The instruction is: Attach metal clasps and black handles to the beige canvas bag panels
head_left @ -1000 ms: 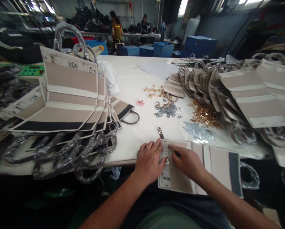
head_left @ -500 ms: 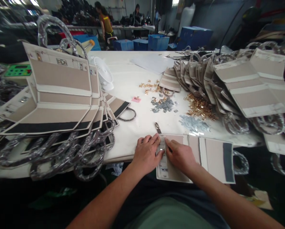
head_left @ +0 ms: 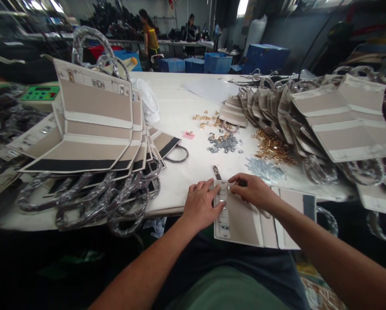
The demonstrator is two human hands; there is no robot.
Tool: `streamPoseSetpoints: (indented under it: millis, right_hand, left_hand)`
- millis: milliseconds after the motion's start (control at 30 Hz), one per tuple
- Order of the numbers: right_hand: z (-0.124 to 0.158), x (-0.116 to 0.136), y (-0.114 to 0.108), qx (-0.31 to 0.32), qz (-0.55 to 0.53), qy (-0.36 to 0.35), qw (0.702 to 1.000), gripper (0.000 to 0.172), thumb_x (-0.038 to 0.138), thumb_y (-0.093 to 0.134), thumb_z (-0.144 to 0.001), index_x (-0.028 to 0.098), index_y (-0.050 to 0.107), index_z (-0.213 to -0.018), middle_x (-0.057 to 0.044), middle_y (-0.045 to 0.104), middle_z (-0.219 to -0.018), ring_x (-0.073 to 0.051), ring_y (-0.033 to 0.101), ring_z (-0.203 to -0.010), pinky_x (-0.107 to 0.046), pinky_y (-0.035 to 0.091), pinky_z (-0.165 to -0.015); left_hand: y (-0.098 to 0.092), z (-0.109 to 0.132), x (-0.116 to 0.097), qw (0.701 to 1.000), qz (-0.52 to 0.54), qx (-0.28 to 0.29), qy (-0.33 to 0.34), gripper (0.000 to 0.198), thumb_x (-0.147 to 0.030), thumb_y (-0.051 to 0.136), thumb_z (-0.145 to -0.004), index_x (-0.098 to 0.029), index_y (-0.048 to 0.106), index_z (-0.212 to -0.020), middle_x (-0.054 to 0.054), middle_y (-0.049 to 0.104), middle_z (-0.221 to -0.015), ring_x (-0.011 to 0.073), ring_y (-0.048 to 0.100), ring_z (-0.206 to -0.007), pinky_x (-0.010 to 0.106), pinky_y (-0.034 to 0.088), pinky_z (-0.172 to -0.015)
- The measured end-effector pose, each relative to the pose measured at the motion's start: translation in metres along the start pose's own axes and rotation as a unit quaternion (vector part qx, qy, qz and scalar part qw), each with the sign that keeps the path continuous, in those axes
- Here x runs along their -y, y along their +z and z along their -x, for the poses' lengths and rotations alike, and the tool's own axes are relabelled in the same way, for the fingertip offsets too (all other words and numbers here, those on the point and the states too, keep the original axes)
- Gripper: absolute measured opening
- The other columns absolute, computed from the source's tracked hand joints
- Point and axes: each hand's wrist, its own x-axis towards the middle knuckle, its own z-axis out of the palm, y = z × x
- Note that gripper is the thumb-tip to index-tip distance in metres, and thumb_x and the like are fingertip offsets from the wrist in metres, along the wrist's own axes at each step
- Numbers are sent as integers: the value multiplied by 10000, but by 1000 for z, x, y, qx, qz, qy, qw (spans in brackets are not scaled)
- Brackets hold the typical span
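Observation:
A beige bag panel point(head_left: 244, 219) with a dark end strip lies at the table's front edge, small metal fittings along its left side. My left hand point(head_left: 201, 204) rests on that left edge, its fingers spread. Near the panel's top left, my right hand point(head_left: 253, 189) has its thumb and fingers pinched together; whatever they hold is too small to name. A small metal tool point(head_left: 216, 172) with a dark shaft lies just above the panel. Part of the panel is hidden under my right forearm.
Stacked bag panels point(head_left: 96, 103) with wrapped handles stand at the left, more panels point(head_left: 348, 112) at the right. Grey plates point(head_left: 223, 143), golden pieces point(head_left: 272, 148) and flat strips point(head_left: 266, 170) lie mid-table. A white fan point(head_left: 147, 99) stands behind. Two people are in the background.
My right hand has lifted and shifted slightly up and right, uncovering more of the panel. My left hand stays almost in place. The camera view has shifted a little.

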Motion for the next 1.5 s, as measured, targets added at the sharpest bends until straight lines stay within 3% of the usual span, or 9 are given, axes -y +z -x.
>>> streamPoseSetpoints:
  millis: [133, 300, 600, 767, 900, 1200, 1367, 1500]
  right_hand:
    - [-17, 13, 5, 72, -23, 14, 997, 220, 360, 684, -813, 197, 770, -933, 58, 581, -525, -109, 474, -456, -240, 366, -481]
    - [-24, 15, 11, 68, 10, -3, 998, 191, 334, 674, -805, 195, 776, -887, 39, 627, -553, -113, 508, -472, -236, 373, -482]
    - [-26, 17, 12, 96, -104, 60, 988, 195, 380, 715, -790, 192, 715, -842, 50, 583, -529, -115, 492, -456, -238, 399, -468]
    - [-26, 21, 17, 58, 13, 29, 998, 181, 370, 683, -819, 203, 746, -844, 25, 641, -568, -133, 539, -502, -255, 393, -524]
    - [-24, 21, 19, 3, 112, -12, 994, 179, 374, 683, -824, 217, 764, -797, -8, 730, -710, -171, 626, -662, -273, 411, -623]
    - [-14, 16, 12, 28, 71, -16, 997, 203, 331, 620, -844, 207, 778, -870, 20, 687, -620, -158, 586, -588, -268, 410, -609]
    - [-13, 15, 12, 12, 78, -14, 997, 191, 265, 619, -821, 219, 790, -895, 13, 741, -746, -169, 633, -698, -263, 430, -667]
    - [-14, 10, 17, -12, 101, -37, 994, 150, 240, 613, -828, 231, 758, -867, 2, 757, -806, -176, 657, -748, -267, 443, -706]
  left_hand:
    - [-3, -2, -1, 999, 26, 3, -24, 602, -499, 757, -865, -286, 612, -1409, 68, 614, -1442, 292, 522, -1307, 497, 422, -1084]
    - [-4, -6, -1, 998, 53, 2, -41, 601, -488, 814, -804, -291, 659, -1350, 51, 660, -1355, 290, 549, -1259, 490, 439, -1048]
    - [-3, -9, -1, 997, 64, 3, -50, 612, -481, 841, -774, -294, 671, -1332, 41, 671, -1331, 291, 557, -1238, 489, 443, -1033]
    - [-5, -9, -1, 997, 64, 0, -47, 566, -472, 840, -774, -287, 688, -1287, 39, 680, -1325, 288, 568, -1222, 493, 442, -1017]
    - [-4, -9, 0, 997, 64, -1, -48, 560, -473, 838, -776, -282, 694, -1282, 43, 683, -1334, 288, 569, -1228, 494, 439, -1021]
    - [-4, -10, -1, 997, 57, 5, -49, 588, -485, 842, -773, -312, 689, -1314, 36, 686, -1339, 290, 573, -1232, 493, 446, -1022]
    - [-5, -11, 0, 997, 56, 5, -51, 553, -477, 820, -806, -310, 693, -1318, 34, 690, -1338, 283, 572, -1241, 480, 447, -1029]
    - [-6, -14, 1, 997, 58, -3, -53, 416, -440, 759, -881, -312, 723, -1275, 25, 716, -1286, 265, 589, -1202, 462, 456, -995]
